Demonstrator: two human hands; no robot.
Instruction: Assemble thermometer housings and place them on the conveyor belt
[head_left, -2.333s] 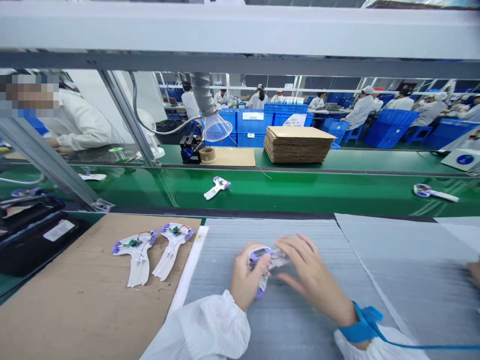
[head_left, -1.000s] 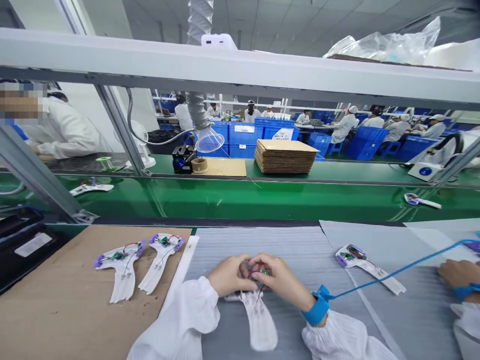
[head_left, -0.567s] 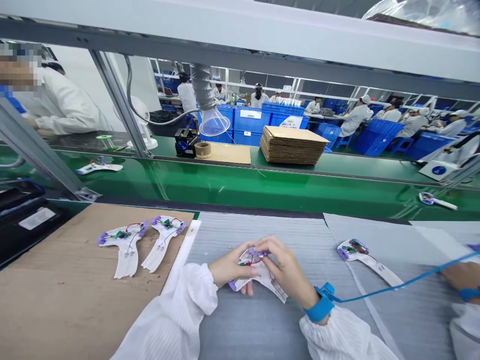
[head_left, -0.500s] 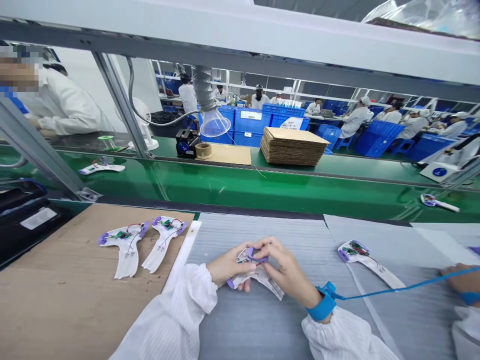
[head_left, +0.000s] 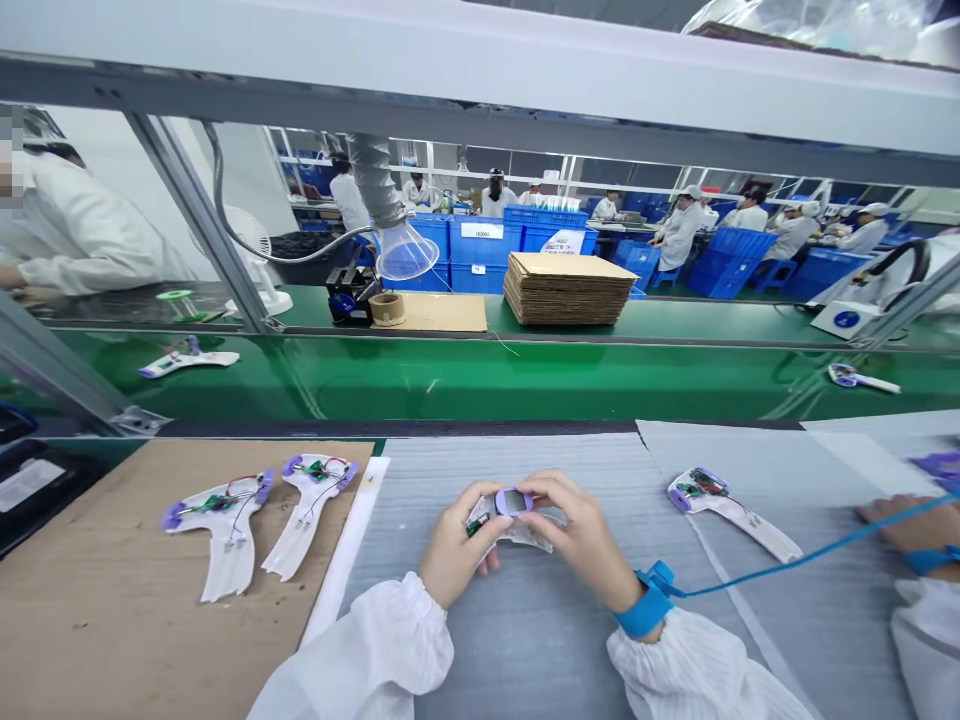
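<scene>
My left hand (head_left: pixel 456 542) is closed around a white gun-shaped casing half (head_left: pixel 525 535) with a green circuit board (head_left: pixel 478 522) showing in it. My right hand (head_left: pixel 574 532) pinches a small purple frame with a grey window (head_left: pixel 514 502) at the casing's upper end; left fingertips touch its other side. Whether the frame is seated or only held against the casing, I cannot tell. A blue strap (head_left: pixel 645 604) circles my right wrist. To the right lies a similar wired casing half (head_left: pixel 739 515). Two more, a nearer one (head_left: pixel 225 530) and another (head_left: pixel 307 510), lie on brown cardboard at left.
Beyond the grey mat (head_left: pixel 495 660) runs a green conveyor belt (head_left: pixel 420 385) with casing halves on it. A cardboard stack (head_left: pixel 566 290), a tape roll (head_left: pixel 388 309) and a funnel-ended hose (head_left: pixel 405 252) are behind. A co-worker's hand (head_left: pixel 911 525) is at right.
The purple frame has turned so its grey window faces me. My right fingers have shifted to its right edge, and the casing is tilted differently. The view has swung slightly right.
</scene>
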